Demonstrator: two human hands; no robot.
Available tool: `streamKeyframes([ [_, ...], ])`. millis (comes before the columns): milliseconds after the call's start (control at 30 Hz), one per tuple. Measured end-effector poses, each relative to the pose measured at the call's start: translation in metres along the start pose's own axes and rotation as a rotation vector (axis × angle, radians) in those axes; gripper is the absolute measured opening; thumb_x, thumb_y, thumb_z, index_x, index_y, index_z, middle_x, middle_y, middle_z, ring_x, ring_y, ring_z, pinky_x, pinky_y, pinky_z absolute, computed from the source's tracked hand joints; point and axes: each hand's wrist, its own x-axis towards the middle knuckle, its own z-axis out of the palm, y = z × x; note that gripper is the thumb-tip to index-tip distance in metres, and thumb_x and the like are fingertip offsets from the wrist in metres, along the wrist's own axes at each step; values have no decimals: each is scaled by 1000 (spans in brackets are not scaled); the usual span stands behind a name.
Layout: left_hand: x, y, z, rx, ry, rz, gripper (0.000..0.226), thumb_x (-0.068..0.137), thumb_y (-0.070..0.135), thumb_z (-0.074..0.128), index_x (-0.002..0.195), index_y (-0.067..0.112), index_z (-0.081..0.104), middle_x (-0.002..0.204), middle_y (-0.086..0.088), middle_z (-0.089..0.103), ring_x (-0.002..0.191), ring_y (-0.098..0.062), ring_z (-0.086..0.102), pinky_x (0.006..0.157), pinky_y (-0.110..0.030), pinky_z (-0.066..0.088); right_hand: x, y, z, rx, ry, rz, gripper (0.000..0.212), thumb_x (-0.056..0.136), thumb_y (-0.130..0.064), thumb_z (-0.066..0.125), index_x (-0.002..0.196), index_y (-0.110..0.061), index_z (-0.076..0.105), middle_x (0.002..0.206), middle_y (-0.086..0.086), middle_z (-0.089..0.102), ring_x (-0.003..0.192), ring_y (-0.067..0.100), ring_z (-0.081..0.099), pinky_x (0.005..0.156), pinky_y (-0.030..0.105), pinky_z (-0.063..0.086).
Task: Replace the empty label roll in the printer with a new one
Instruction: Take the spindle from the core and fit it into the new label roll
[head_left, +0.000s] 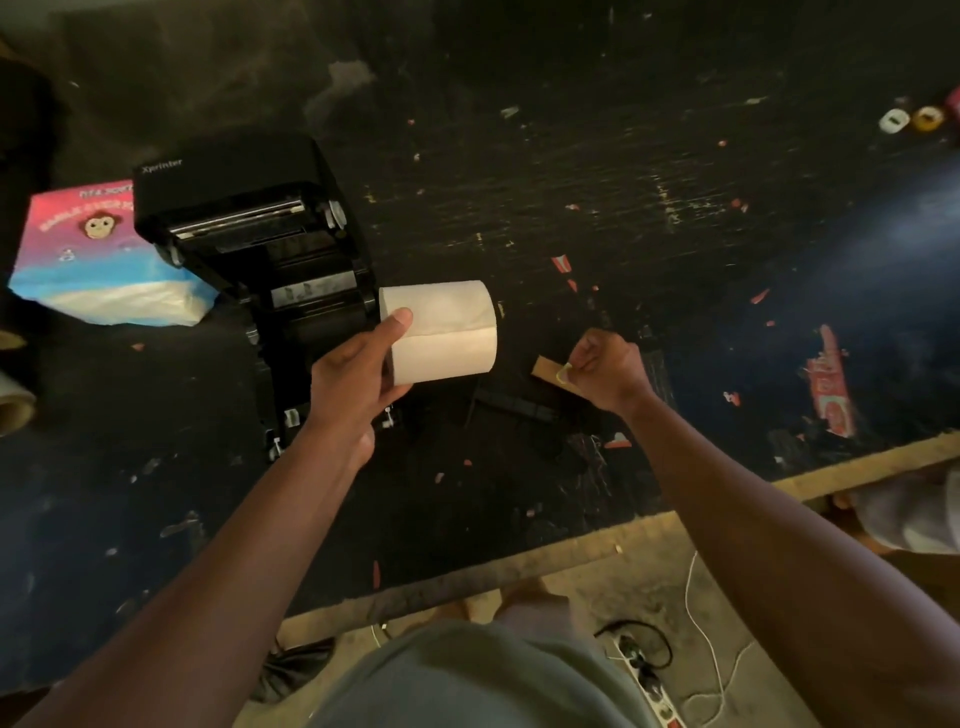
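Observation:
A black label printer (244, 228) stands on the dark table at the left with its lid swung open and the roll bay exposed. My left hand (358, 364) grips a full cream label roll (447, 327) by its left end, held just right of the printer above the table. My right hand (605, 369) is to the right of the roll, fingers pinched on a small yellow-green piece beside a brown cardboard strip (545, 370). A black spindle-like part (511, 402) lies on the table below the roll.
A pink-and-blue tissue pack (98, 260) lies left of the printer. Small tape rolls (911, 119) sit at the far right. Paper scraps litter the table. The wooden table edge (545, 566) runs along the front; a power strip (644, 675) lies on the floor.

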Motion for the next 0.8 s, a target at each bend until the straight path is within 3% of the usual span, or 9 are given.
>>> streamKeyframes([
  [133,-9,5,-15,-87,-67,-62,44,72,46,85,109,33,66,129,-6,70,119,-26,69,91,-40,61,7,0,-2,7,-89,-2,36,75,-11,90,94,-27,63,89,-6,75,95,12,72,101,43,56],
  [300,-15,6,-34,-135,-87,-64,60,61,50,86,114,33,66,128,-7,71,117,-26,70,91,-40,61,12,-7,-5,-100,-155,-37,41,79,-13,87,107,-29,63,100,-5,72,101,15,70,93,37,57],
  [400,-17,5,-46,-173,-80,-71,60,61,49,86,115,33,66,125,-5,72,116,-26,71,90,-40,61,14,-29,-3,-252,-66,-277,43,83,-22,82,120,-30,63,115,-4,67,106,16,65,94,40,57],
  [467,-20,4,-53,-205,-64,-79,62,59,47,87,116,33,65,126,-6,71,116,-26,70,90,-41,62,13,-53,9,-418,-69,-522,46,86,-23,77,128,-31,62,131,-3,64,123,18,60,107,46,50],
  [533,-22,3,-59,-226,-54,-87,63,58,47,87,115,32,65,127,-7,70,117,-26,70,91,-41,61,8,-82,29,-651,-244,-722,55,86,-19,72,137,-35,57,147,-2,55,140,23,47,117,53,36],
  [600,-25,2,-65,-240,-47,-96,62,59,48,86,115,32,64,128,-8,69,118,-27,69,90,-41,61,3,-105,47,-901,-445,-827,59,87,-18,70,142,-33,55,152,0,50,143,26,42,118,56,31],
  [667,-26,0,-73,-253,-42,-108,66,57,49,87,117,32,64,130,-8,69,119,-28,69,90,-42,61,3,-116,58,-1006,-558,-830,49,90,-13,70,136,-27,61,147,3,55,138,27,49,116,52,36],
  [800,-26,-3,-86,-326,-39,-159,73,59,47,89,125,29,62,134,-11,67,121,-31,68,89,-43,62,11,-128,55,-839,-551,-672,32,92,-4,67,121,-19,67,133,7,62,126,25,58,106,40,46],
])
